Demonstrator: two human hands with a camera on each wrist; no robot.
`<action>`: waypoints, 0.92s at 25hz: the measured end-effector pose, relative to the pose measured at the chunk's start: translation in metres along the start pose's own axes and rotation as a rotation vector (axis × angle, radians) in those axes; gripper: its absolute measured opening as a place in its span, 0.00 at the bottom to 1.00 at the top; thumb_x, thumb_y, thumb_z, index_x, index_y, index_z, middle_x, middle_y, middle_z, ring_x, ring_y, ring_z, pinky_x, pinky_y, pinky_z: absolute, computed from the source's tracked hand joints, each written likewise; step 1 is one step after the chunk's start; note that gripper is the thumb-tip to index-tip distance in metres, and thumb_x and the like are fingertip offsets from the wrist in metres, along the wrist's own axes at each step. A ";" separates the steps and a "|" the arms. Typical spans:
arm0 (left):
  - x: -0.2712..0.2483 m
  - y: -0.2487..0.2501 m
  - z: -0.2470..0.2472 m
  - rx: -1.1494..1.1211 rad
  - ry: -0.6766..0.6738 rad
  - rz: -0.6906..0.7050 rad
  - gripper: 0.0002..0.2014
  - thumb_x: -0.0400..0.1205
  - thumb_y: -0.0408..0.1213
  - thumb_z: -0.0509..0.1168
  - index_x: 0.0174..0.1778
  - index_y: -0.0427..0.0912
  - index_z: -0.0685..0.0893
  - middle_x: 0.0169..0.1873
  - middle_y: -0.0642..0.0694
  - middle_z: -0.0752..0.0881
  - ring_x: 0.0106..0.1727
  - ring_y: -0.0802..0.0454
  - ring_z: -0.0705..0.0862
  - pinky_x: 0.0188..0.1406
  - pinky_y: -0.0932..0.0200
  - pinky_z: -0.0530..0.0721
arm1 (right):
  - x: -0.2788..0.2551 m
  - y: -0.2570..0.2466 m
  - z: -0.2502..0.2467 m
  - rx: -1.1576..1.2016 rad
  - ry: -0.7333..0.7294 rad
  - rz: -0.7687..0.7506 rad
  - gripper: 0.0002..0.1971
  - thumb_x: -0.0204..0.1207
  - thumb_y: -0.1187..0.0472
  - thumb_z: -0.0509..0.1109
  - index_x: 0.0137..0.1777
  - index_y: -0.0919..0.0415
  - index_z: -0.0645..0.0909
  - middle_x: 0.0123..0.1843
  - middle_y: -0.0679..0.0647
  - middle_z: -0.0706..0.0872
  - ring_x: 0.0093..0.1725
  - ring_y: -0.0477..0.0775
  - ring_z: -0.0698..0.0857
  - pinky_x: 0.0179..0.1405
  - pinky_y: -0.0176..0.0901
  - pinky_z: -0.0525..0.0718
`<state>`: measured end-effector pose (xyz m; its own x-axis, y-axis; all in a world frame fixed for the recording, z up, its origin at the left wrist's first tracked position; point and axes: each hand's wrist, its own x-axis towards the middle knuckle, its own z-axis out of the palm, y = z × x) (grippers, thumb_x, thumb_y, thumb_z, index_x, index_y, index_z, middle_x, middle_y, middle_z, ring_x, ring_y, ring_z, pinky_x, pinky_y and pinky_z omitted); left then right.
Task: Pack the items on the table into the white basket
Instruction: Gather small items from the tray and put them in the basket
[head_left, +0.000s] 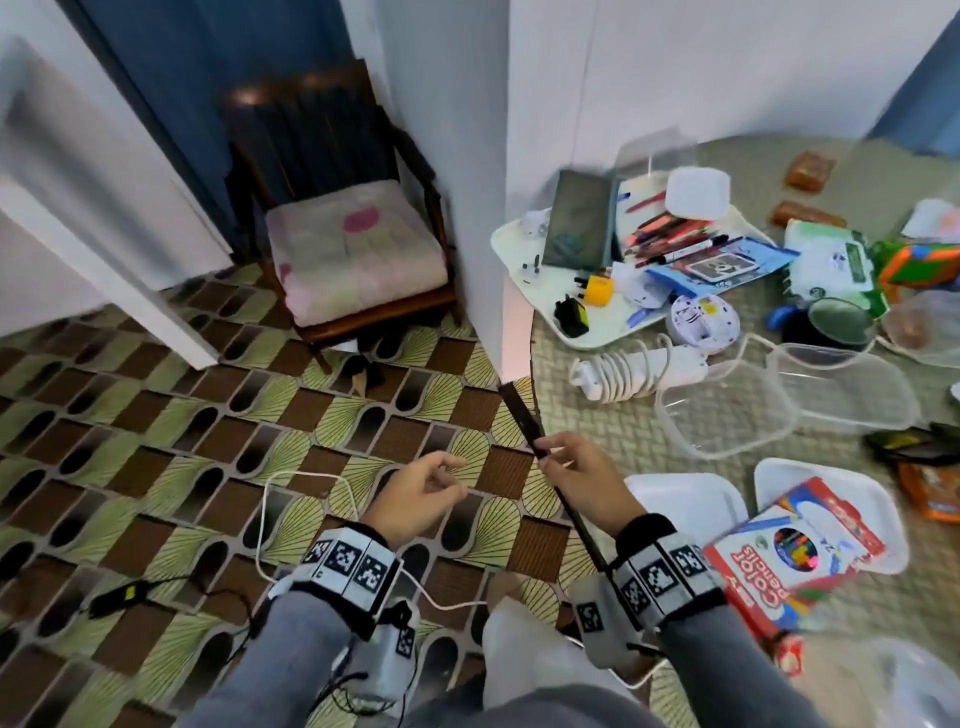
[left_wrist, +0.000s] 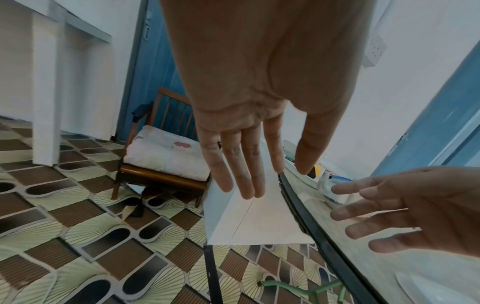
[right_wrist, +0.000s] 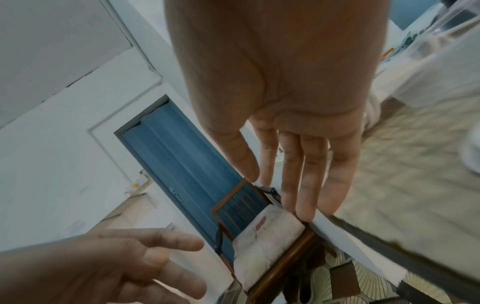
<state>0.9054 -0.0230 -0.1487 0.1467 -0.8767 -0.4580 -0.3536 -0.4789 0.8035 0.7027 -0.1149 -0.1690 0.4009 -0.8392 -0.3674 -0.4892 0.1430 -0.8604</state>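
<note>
**White basket half filled, both hands free at the table's edge**

White basket (head_left: 511, 244) is my reading of the shallow white tray at the far left of the table (head_left: 571, 415), against the wall. It is the likeliest match, though I cannot be sure. It already holds a dark phone (head_left: 576, 218), a heap of pens (head_left: 670, 234) and a yellow plug (head_left: 597, 291).

Loose items lie around the basket. A white power strip (head_left: 639, 371) wrapped in its cable lies just in front of it, nearer the person. A round white gadget (head_left: 704, 319) touches its front right corner. Clear plastic tubs (head_left: 727, 410) sit further front and to the right, and a box of colour pencils (head_left: 795, 551) is well in front, closest to the person.

The 2 hands hover well in front of the basket and carry nothing. The left hand (head_left: 421, 493) hangs over the patterned floor with fingers loosely curled. The right hand (head_left: 576, 478) is level with the table's dark edge, its fingers relaxed and spread.

The step in hand looks like reaching for the next item. The right hand is better placed, and the power strip is the nearest loose thing to the basket. Gripping the strip around its body and cable together should stop the cord from trailing. The bare front left corner of the basket looks like the best landing spot, away from the pens, which could roll.
</note>
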 end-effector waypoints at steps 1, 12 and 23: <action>0.018 0.009 -0.008 0.017 -0.005 0.008 0.12 0.81 0.35 0.67 0.59 0.53 0.79 0.50 0.47 0.84 0.51 0.53 0.81 0.53 0.60 0.79 | 0.014 -0.008 -0.006 0.016 0.005 0.003 0.11 0.81 0.65 0.65 0.62 0.58 0.79 0.48 0.51 0.82 0.43 0.46 0.81 0.34 0.29 0.77; 0.164 0.084 -0.045 0.056 -0.057 0.116 0.12 0.82 0.34 0.66 0.60 0.49 0.81 0.47 0.52 0.84 0.52 0.55 0.81 0.55 0.62 0.79 | 0.119 -0.049 -0.066 0.069 0.186 0.037 0.08 0.81 0.64 0.65 0.55 0.55 0.84 0.45 0.55 0.86 0.38 0.50 0.83 0.30 0.38 0.81; 0.319 0.135 -0.083 0.056 -0.078 0.271 0.10 0.80 0.30 0.68 0.47 0.53 0.85 0.44 0.51 0.87 0.47 0.57 0.83 0.44 0.67 0.77 | 0.220 -0.097 -0.088 0.034 0.384 0.077 0.10 0.80 0.69 0.63 0.54 0.58 0.84 0.49 0.52 0.87 0.46 0.50 0.83 0.42 0.35 0.79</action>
<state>0.9806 -0.3707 -0.1548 -0.0308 -0.9654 -0.2590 -0.4208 -0.2225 0.8795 0.7699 -0.3601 -0.1355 0.0424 -0.9597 -0.2778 -0.4781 0.2247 -0.8491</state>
